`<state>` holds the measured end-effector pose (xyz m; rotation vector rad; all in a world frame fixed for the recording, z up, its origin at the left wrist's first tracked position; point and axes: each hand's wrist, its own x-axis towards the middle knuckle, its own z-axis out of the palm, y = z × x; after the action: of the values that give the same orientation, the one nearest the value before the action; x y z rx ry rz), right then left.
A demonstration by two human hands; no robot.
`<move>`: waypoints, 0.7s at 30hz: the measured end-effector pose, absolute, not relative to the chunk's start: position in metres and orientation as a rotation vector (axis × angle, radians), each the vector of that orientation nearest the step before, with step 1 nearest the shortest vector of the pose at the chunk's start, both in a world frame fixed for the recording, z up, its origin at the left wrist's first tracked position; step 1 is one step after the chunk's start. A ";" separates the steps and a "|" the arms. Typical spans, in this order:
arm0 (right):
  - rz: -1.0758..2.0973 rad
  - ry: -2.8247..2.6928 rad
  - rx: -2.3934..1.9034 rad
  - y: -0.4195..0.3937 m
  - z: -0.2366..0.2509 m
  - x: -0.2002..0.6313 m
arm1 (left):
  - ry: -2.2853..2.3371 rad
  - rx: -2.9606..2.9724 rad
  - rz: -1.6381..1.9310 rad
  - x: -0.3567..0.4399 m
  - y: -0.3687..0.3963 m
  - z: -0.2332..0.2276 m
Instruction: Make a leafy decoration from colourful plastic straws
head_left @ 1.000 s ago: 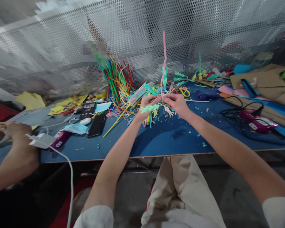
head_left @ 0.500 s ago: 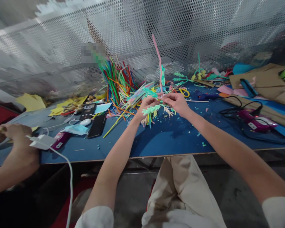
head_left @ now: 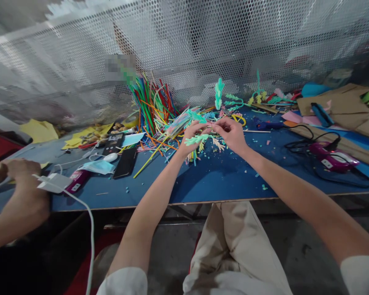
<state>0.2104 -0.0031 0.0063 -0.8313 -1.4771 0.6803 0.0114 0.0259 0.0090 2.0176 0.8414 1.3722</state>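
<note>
Over the table, my left hand (head_left: 193, 137) is closed around a green pipe-cleaner sprig (head_left: 197, 116) with short leafy tufts. More pale green tufts (head_left: 197, 140) and a cream tuft (head_left: 217, 143) hang just below my fingers. Close beside it, my right hand (head_left: 233, 133) is closed in a pinch at a pink pipe cleaner (head_left: 210, 123), mostly hidden by the fingers. Another green tufted piece (head_left: 219, 94) sticks up above the right hand; where its lower end goes I cannot tell.
Behind my hands lies a pile of coloured pipe cleaners (head_left: 153, 104). A black phone (head_left: 125, 163) and blue mask (head_left: 98, 166) lie left. A glue gun (head_left: 267, 124) and purple power strip (head_left: 332, 155) lie right. Another person's hand (head_left: 26, 176) rests at far left.
The long pink pipe cleaner that stood upright above my hands no longer shows there. The upright green piece has shifted right and up. My right hand's fingers have bent more.
</note>
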 end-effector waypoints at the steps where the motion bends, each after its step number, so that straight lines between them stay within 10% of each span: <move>1: 0.669 -1.476 -0.835 -0.004 0.007 0.210 | 0.818 2.033 1.370 0.012 0.025 0.009; 21: 0.636 -1.401 -0.709 0.003 0.000 0.205 | 0.781 2.427 1.502 0.018 0.028 0.004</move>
<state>0.2052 0.0028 -0.0002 -0.7093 -1.4012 0.6357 0.0178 0.0282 0.0039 2.4273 0.7811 1.5018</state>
